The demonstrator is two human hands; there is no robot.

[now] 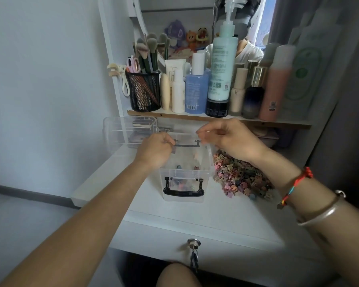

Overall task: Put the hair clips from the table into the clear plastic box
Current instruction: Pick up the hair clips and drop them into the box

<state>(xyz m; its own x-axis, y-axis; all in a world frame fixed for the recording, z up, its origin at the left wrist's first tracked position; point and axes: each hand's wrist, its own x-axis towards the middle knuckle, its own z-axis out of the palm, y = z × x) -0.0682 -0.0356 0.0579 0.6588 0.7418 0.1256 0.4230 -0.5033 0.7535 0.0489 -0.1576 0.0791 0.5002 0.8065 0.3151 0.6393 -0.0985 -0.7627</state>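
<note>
The clear plastic box (pixel 207 166) with black handles stands open in the middle of the white table, with a few hair clips (pixel 179 184) on its bottom. A heap of small pastel hair clips (pixel 239 176) lies on the table against the box's right side. My left hand (pixel 153 151) is over the box's far left rim, its fingers curled, and a small dark clip (pixel 174 149) shows at its fingertips. My right hand (pixel 232 139) hovers above the box's far right corner, blurred, fingers loosely bent with nothing seen between them. A pinkish clip (pixel 195 156) shows inside the box below it.
The box's clear lid (pixel 120 131) lies at the back left. A shelf (pixel 286 123) just behind holds bottles, a tall pump bottle (pixel 223 65) and a black mesh cup (pixel 144 92) of brushes. A key (pixel 193 255) hangs from the drawer lock at the table's front.
</note>
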